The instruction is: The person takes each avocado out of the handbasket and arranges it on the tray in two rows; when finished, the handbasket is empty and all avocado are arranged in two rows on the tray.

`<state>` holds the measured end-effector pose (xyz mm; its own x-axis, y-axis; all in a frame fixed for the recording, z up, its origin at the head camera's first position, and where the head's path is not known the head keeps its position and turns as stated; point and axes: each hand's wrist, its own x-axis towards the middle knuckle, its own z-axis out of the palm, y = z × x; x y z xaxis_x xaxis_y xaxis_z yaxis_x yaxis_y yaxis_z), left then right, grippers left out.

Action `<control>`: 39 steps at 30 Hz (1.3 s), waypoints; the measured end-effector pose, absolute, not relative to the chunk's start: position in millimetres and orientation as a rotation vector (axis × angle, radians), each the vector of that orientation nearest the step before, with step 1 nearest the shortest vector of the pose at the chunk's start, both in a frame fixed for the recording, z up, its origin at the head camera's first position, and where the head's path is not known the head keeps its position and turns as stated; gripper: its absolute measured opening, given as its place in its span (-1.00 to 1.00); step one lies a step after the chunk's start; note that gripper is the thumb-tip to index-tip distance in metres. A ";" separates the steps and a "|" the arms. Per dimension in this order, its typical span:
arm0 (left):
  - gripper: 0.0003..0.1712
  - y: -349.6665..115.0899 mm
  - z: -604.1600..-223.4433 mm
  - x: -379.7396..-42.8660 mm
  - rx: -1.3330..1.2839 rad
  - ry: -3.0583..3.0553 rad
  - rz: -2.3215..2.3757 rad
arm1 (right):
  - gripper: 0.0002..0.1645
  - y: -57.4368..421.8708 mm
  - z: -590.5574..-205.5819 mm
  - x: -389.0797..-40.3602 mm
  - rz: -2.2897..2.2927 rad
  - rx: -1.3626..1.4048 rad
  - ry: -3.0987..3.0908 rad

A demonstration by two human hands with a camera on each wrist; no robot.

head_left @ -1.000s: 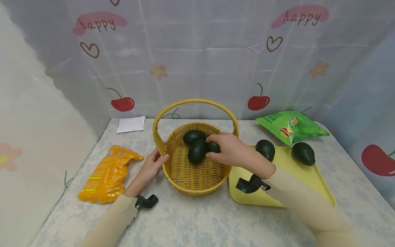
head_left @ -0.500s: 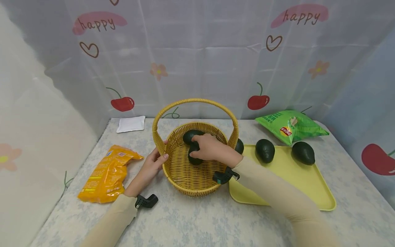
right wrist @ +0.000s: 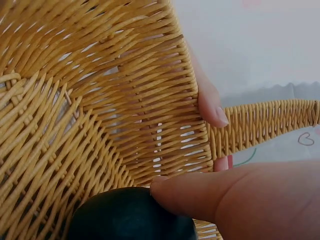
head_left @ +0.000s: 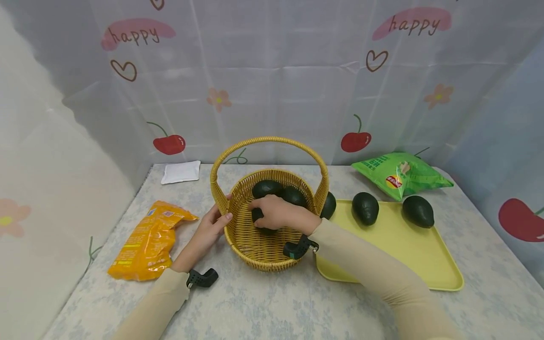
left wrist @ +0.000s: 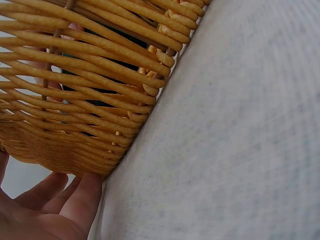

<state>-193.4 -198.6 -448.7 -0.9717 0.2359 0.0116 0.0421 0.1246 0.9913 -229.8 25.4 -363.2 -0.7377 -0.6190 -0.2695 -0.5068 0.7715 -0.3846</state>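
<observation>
A yellow wicker basket [head_left: 259,255] with a tall hoop handle stands in the middle of the table. My left hand [head_left: 211,225] holds its left side at the foot of the handle, thumb at the rim and fingers against the outer wall. Inside, my right hand [head_left: 272,212] grips a dark green avocado [right wrist: 127,217], partly covered by the fingers. Two more avocados lie behind that hand, one at the back [head_left: 267,188] and one to the right [head_left: 294,195]. In the left wrist view, the fingers [left wrist: 82,200] press at the basket's lower wall.
Right of the basket is a yellow tray [head_left: 408,250] with three avocados [head_left: 365,208] along its back edge. A green chip bag [head_left: 401,174] lies behind it. An orange snack bag [head_left: 146,243] and a small white packet [head_left: 180,172] lie to the left.
My right hand has let go of the avocado at the basket's right and moved left onto the front one, which has shifted slightly left and toward me. My left hand has stayed put.
</observation>
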 end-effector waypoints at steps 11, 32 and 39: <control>-0.30 -198.2 -449.3 -194.0 0.289 2.207 2.001 | -0.42 27.6 -362.2 -229.2 -0.428 -0.909 2.535; -0.29 -199.2 -451.0 -193.2 0.311 2.200 2.011 | -0.35 52.0 -345.1 -221.4 -0.513 -0.924 2.540; -0.29 -199.7 -450.0 -193.8 0.304 2.215 2.003 | -0.42 81.6 -324.9 -205.7 -0.571 -0.983 2.574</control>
